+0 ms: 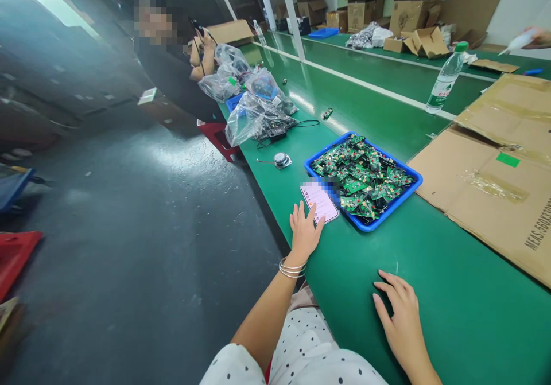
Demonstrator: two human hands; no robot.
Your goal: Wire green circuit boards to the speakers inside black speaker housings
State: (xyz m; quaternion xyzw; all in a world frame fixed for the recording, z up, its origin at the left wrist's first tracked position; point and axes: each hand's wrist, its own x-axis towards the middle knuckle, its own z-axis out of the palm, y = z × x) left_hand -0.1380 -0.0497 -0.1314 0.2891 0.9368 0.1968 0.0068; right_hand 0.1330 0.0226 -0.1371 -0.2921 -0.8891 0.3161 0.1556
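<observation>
My left hand has its fingers spread, with fingertips on the lower part of a phone whose screen is lit. The phone lies on the green table, against the left side of a blue tray. Many green circuit boards are heaped in the tray. Nearer the front edge, my right hand rests on the tabletop with fingers apart and slightly bent, holding nothing. A small round speaker with a wire sits up and to the left of the phone.
Flattened cardboard covers the table's right side. A water bottle stands behind it. Clear plastic bags lie at the far left, beside a person. Another person's hand shows at the upper right.
</observation>
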